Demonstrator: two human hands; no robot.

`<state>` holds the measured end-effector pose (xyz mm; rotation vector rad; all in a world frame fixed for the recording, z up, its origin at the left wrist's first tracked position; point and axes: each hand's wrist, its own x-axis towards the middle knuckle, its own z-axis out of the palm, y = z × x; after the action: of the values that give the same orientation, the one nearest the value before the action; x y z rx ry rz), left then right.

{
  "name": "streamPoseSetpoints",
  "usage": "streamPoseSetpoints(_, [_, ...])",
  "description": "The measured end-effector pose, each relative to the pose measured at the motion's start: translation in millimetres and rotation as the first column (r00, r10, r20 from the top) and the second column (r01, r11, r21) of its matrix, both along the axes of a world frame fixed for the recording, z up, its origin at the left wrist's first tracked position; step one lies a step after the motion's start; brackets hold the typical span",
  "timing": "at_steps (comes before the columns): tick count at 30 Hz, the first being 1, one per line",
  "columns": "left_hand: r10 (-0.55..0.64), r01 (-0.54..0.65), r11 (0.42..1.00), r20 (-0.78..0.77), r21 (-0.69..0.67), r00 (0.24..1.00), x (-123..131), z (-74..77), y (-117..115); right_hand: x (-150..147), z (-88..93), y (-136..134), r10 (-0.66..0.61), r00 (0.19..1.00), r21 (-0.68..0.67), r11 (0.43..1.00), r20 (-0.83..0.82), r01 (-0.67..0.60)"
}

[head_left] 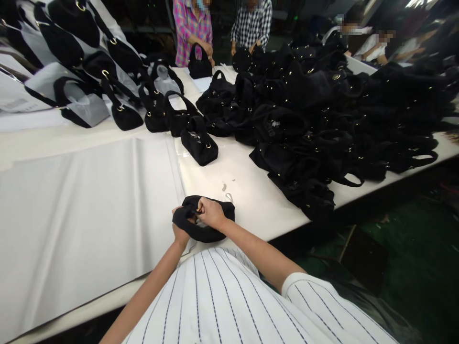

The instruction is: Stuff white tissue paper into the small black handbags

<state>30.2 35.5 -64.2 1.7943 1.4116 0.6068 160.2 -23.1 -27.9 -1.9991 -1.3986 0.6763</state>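
A small black fabric handbag [211, 234] lies at the near edge of the white table [247, 191], right in front of me. My right hand [211, 213] rests on top of it, fingers pinched at a small gold ring on the bag. My left hand [180, 233] grips the bag's left end from below, mostly hidden by the black fabric.
A big heap of black bags [340, 110] covers the right half of the table. One bag [199, 141] stands alone mid-table, with more bags on grey pouches [89, 67] at far left. White sheeting [82, 210] covers the left side. Two people [222, 28] handle bags at the far end.
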Motion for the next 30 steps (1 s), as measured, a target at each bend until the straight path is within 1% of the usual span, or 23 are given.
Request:
streamPoseSetpoints(3, [0.050,-0.051,0.998,-0.044,-0.026,0.998,-6,5.2,-11,20,-4.0,-4,-0.071,0.989,-0.120,0.989,0.127,0.087])
streamPoseSetpoints(5, [0.098,-0.100,0.995,-0.120,-0.012,0.988,-15,7.3,-19,27,-5.2,-8,-0.091,0.980,-0.165,0.979,0.178,0.121])
streamPoseSetpoints(6, [0.121,-0.128,0.991,-0.162,-0.031,0.979,-20,7.3,-22,28,-5.5,-8,-0.094,0.977,-0.172,0.977,0.192,0.128])
streamPoseSetpoints(7, [0.137,-0.158,0.982,-0.192,-0.102,0.972,-24,6.6,-25,27,-5.6,-8,-0.092,0.974,-0.171,0.977,0.205,0.129])
streamPoseSetpoints(8, [0.140,-0.185,0.958,-0.206,-0.217,0.968,-27,5.0,-28,26,-5.6,-8,-0.089,0.972,-0.167,0.978,0.218,0.127])
streamPoseSetpoints(9, [0.134,-0.199,0.915,-0.201,-0.352,0.970,-29,3.0,-30,24,-5.6,-7,-0.086,0.968,-0.161,0.979,0.234,0.126])
streamPoseSetpoints(10, [0.126,-0.196,0.858,-0.176,-0.475,0.976,-28,0.7,-32,22,-5.7,-5,-0.080,0.965,-0.156,0.980,0.252,0.122])
streamPoseSetpoints(11, [0.116,-0.177,0.807,-0.143,-0.563,0.983,-27,-1.5,-34,19,-5.9,-5,-0.071,0.961,-0.150,0.982,0.266,0.114])
streamPoseSetpoints(12, [0.107,-0.153,0.777,-0.111,-0.610,0.988,-24,-3.2,-34,17,-6.3,-5,-0.062,0.959,-0.141,0.984,0.276,0.104])
streamPoseSetpoints(13, [0.101,-0.131,0.768,-0.084,-0.626,0.991,-21,-4.3,-33,14,-7.1,-6,-0.061,0.958,-0.130,0.986,0.280,0.101])
streamPoseSetpoints(14, [0.095,-0.116,0.788,-0.068,-0.605,0.993,-18,-4.5,-31,12,-8.1,-9,-0.070,0.959,-0.119,0.987,0.274,0.106])
streamPoseSetpoints(15, [0.079,-0.099,0.830,-0.061,-0.549,0.995,-15,-3.9,-28,9,-9.5,-13,-0.089,0.962,-0.110,0.986,0.260,0.122])
streamPoseSetpoints(16, [0.052,-0.079,0.888,-0.072,-0.454,0.996,-12,-2.6,-25,7,-11.1,-19,-0.122,0.964,-0.108,0.983,0.238,0.151])
streamPoseSetpoints(17, [0.015,-0.050,0.944,-0.108,-0.328,0.994,-11,-0.7,-21,4,-12.7,-26,-0.167,0.963,-0.112,0.975,0.211,0.193])
streamPoseSetpoints(18, [-0.025,-0.008,0.981,-0.169,-0.192,0.985,-9,1.4,-18,2,-14.0,-33,-0.216,0.959,-0.124,0.963,0.182,0.240])
streamPoseSetpoints(19, [-0.060,0.043,0.996,-0.246,-0.074,0.967,-8,3.7,-15,1,-15.0,-40,-0.263,0.952,-0.139,0.948,0.155,0.285])
streamPoseSetpoints(20, [-0.088,0.095,0.995,-0.324,0.006,0.942,-7,6.1,-13,-1,-15.5,-46,-0.304,0.944,-0.154,0.934,0.132,0.322])
streamPoseSetpoints(21, [-0.112,0.138,0.990,-0.387,0.041,0.915,-5,8.5,-11,-2,-15.2,-52,-0.336,0.935,-0.168,0.921,0.115,0.352])
streamPoseSetpoints(23, [-0.157,0.213,0.975,-0.478,0.066,0.864,-1,13.5,-9,-2,-13.0,-58,-0.371,0.924,-0.163,0.910,0.092,0.381])
streamPoseSetpoints(25, [-0.196,0.271,0.960,-0.514,0.075,0.835,4,18.5,-7,-2,-9.1,-59,-0.380,0.922,-0.090,0.918,0.076,0.386])
streamPoseSetpoints(27, [-0.217,0.286,0.956,-0.497,0.066,0.840,11,22.7,-4,0,-5.2,-55,-0.368,0.927,0.006,0.930,0.073,0.369])
streamPoseSetpoints(28, [-0.213,0.263,0.964,-0.463,0.046,0.860,14,24.1,-2,1,-3.6,-52,-0.349,0.934,0.035,0.937,0.078,0.347])
streamPoseSetpoints(30, [-0.171,0.179,0.984,-0.373,-0.015,0.912,17,25.0,3,4,-1.7,-44,-0.280,0.955,0.032,0.960,0.097,0.278])
